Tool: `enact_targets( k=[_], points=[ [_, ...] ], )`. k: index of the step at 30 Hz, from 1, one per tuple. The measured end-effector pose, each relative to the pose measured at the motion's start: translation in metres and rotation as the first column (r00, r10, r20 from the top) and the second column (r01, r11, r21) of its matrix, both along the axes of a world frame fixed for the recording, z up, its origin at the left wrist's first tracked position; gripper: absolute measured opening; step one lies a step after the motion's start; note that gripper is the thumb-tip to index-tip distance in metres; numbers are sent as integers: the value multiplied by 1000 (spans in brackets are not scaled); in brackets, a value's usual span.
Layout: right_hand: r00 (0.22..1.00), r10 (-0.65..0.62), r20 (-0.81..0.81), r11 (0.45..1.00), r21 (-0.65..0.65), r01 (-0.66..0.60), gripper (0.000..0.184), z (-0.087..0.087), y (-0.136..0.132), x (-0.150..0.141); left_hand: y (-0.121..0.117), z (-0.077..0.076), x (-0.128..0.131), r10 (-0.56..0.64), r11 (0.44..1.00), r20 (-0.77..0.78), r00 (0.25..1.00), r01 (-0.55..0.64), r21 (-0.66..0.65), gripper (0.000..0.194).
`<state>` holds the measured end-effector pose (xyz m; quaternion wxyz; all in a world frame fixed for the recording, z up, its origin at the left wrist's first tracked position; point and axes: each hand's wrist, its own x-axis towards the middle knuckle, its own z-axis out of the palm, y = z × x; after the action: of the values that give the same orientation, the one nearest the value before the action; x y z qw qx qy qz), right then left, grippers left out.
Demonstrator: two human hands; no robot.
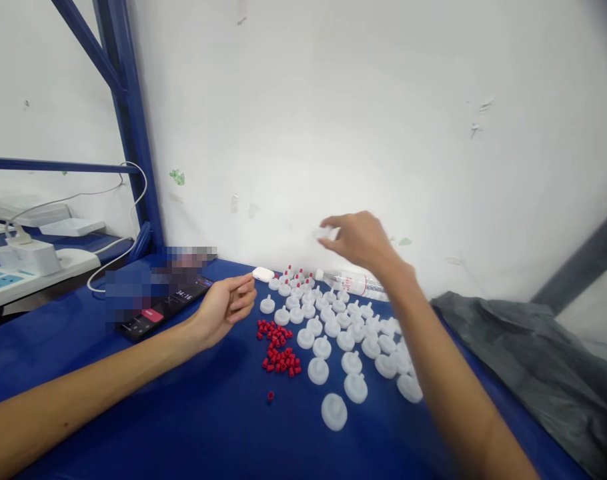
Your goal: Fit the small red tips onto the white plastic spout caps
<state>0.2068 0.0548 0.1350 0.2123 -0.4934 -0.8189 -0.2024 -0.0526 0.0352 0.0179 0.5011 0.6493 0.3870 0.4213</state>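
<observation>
My right hand (358,241) is raised in front of the wall, its thumb and fingers pinching a white nozzle cap (323,232) that is blurred by motion. Below it, many white nozzle caps (332,327), round with a thin spout, are spread over the blue table. At the back, several of them carry small red tips (300,272). My left hand (227,308) is closed left of the caps, thumb and index finger pressed together; what they hold, if anything, is hidden. Right by those fingertips appears a small white case (263,274). Loose red tips (282,360) lie in a pile between my hands.
A clear plastic bottle (353,283) lies along the wall behind the caps. On the left a phone (158,310) rests on the blue table (183,413). Dark grey cloth (528,360) covers the right edge. A power strip (38,273) and blue frame post (136,120) stand farther left.
</observation>
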Motion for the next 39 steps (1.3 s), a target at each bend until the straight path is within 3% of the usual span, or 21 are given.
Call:
enact_targets(
  k=[3, 7, 13, 20, 27, 39],
  points=[
    [951, -60, -302, 998, 13, 68, 26, 4, 6, 44, 8, -9, 4, 71, 994, -107, 992, -62, 87, 39],
    [910, -116, -398, 993, -54, 102, 20, -7, 14, 66, 12, -19, 5, 190, 953, -306, 933, -100, 286, 38],
    [953, -53, -299, 982, -190, -5, 15, -36, 33, 52, 1, -18, 6, 313, 880, -524, 792, -35, 473, 31],
    [987, -101, -128, 920, -391, 43, 13, -60, 44, 28, -4, -14, 7, 367, 846, -609, 703, 19, 533, 20],
    [984, -174, 43, 841, -514, 171, 25, -70, 46, 29, 0, -18, 3, 394, 853, -659, 641, 11, 522, 24],
    [969, -236, 71, 840, -486, 241, 29, -69, 47, 37, -1, -19, 5, 392, 862, -716, 578, 42, 505, 27]
  ],
)
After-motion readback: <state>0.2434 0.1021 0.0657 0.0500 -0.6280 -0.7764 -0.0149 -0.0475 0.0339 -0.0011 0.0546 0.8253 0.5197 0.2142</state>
